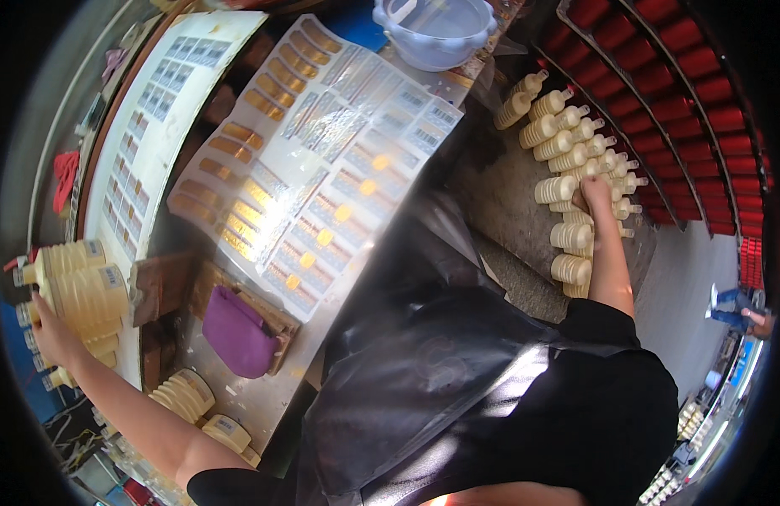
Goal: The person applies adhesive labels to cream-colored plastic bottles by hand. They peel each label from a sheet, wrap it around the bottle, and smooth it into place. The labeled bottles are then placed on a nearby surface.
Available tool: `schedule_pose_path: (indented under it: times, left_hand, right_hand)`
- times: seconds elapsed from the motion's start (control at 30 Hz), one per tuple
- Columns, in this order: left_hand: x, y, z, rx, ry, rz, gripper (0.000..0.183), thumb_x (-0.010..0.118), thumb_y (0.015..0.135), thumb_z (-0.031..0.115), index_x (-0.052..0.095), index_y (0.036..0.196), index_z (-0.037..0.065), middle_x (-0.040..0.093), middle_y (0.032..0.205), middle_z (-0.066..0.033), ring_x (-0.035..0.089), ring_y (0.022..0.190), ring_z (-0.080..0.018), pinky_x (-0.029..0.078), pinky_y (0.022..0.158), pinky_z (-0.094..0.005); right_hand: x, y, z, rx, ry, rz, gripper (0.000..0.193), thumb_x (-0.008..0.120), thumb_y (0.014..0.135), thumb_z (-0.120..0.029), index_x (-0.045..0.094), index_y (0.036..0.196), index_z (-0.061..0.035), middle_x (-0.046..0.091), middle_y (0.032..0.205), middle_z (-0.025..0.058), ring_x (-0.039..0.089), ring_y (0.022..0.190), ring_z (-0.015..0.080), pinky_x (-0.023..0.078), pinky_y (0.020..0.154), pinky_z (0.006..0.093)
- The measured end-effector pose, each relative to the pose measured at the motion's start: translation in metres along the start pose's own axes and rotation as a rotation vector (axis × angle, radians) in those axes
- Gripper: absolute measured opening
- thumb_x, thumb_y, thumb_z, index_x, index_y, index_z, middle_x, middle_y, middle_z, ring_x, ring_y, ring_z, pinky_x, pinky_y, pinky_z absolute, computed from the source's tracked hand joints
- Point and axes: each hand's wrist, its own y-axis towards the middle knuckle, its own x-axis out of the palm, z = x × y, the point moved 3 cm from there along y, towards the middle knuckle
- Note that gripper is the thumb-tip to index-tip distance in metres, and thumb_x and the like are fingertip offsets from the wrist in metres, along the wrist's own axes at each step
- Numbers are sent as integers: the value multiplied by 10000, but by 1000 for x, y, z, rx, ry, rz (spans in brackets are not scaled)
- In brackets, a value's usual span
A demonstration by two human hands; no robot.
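At the far left, my left hand (54, 334) is against a stack of cream ribbed bottles (84, 282), its fingers curled at a bottle's neck end. Small printed labels show on several of these bottles. My right arm reaches out to the right, where my right hand (594, 196) is closed on a cream bottle among rows of similar ribbed bottles (567, 143). Its fingertips are partly hidden among the bottles. Between my arms, a large sheet of gold and silver stickers (322, 160) covers the slanted work table, with gaps in its rows.
A folded purple cloth (238, 331) lies on a wooden block near more cream bottles (183, 395). Another label sheet (145, 126) leans at the left. A pale blue basin (434, 34) stands at the back. Racks of red containers (685, 110) rise at the right; a person (736, 308) is beyond.
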Motion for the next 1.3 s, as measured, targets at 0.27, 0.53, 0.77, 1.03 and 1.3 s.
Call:
schedule_pose_path:
  times: [0.27, 0.53, 0.77, 1.03, 1.3]
  left_hand:
    - [-42, -39, 23, 2, -48, 229, 782, 683, 907, 572, 563, 1399, -24, 706, 1187, -123, 666, 1086, -296, 479, 963, -398]
    - [-92, -93, 26, 30, -298, 197, 395, 663, 1018, 290, 643, 1271, -13, 676, 1219, -102, 634, 1073, -189, 480, 966, -326]
    - [-87, -114, 14, -4, -555, 88, 339, 641, 1025, 199, 634, 1290, -13, 671, 1209, -76, 623, 1061, -166, 485, 947, -300]
    - [-62, -153, 41, 73, -612, 33, 297, 647, 1019, 199, 678, 1260, 28, 686, 1162, -36, 610, 1033, -127, 468, 899, -300]
    - [-82, -182, 48, 38, -754, 18, 246, 662, 1012, 171, 703, 1227, 59, 696, 1118, 16, 593, 974, -66, 436, 848, -267]
  right_hand:
    - [35, 51, 94, 204, -307, 70, 918, 762, 826, -433, 376, 1499, 58, 636, 1331, 292, 655, 1191, 400, 526, 996, 470]
    - [59, 78, 199, 319, -274, -313, 432, 561, 947, -362, 696, 1067, 30, 752, 966, 229, 748, 860, 311, 571, 770, 450]
    - [57, 7, 187, 686, 524, 163, 605, 405, 1016, -449, 587, 1291, 58, 713, 1066, 288, 732, 880, 413, 583, 728, 521]
    - [75, 11, 223, 446, 76, 128, 548, 481, 997, -353, 586, 1310, 84, 677, 1219, 310, 683, 1111, 414, 547, 917, 511]
    - [79, 60, 275, 296, -273, 11, 469, 587, 978, -311, 639, 1249, 67, 657, 1281, 297, 665, 1154, 407, 517, 987, 476]
